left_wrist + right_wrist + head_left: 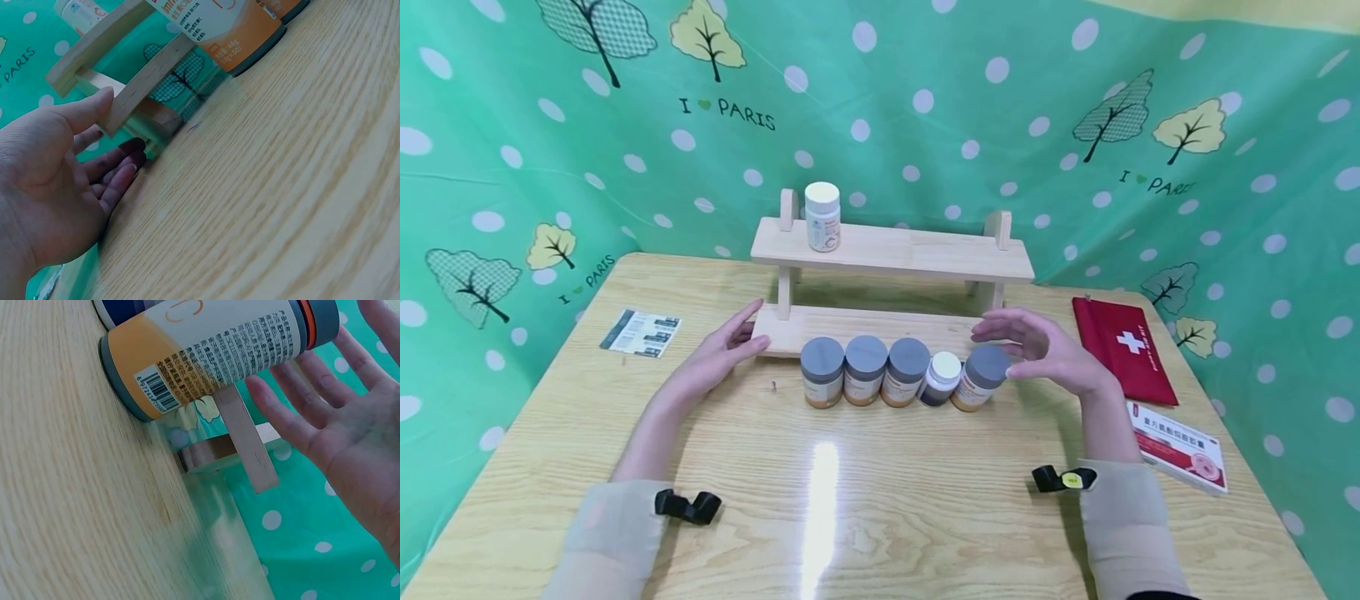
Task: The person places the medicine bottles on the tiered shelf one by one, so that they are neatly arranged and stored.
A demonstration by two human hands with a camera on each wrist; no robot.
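Observation:
A two-tier wooden shelf [887, 252] stands at the back of the table, a white bottle [823, 218] on its upper board. Several grey-lidded bottles [865, 371] and a smaller dark bottle with a white cap [942, 379] form a row in front of the lower board. My left hand [726, 354] is at the shelf's left end; its thumb [94, 112] touches the lower board's end and the other fingers lie loosely below. Around the rightmost grey-lidded bottle [206, 359], my right hand [350, 419] is spread, fingers near its lid and behind it, not gripping.
A printed card [642, 333] lies on the left of the table. At the right are a red first-aid pouch [1123, 350] and a white-and-red medicine box [1178, 446]. A green dotted cloth [925, 150] hangs behind the table [880, 517] and at both sides.

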